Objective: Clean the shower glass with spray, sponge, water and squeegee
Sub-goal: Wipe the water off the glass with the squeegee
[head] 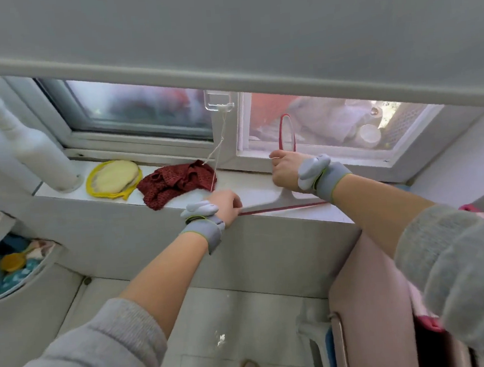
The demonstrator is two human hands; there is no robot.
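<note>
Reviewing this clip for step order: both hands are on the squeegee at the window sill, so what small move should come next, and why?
Probably lift the squeegee off the sill. The right hand grips its handle and the left hand touches the end of its red blade, which lies flat along the sill's front edge. The red cloth and yellow sponge lie untouched to the left.

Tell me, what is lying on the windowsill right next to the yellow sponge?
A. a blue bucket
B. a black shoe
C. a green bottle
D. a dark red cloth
D: a crumpled dark red cloth lies on the windowsill just to the right of the yellow sponge, while the right hand and left hand hold the squeegee farther along the sill.
</note>
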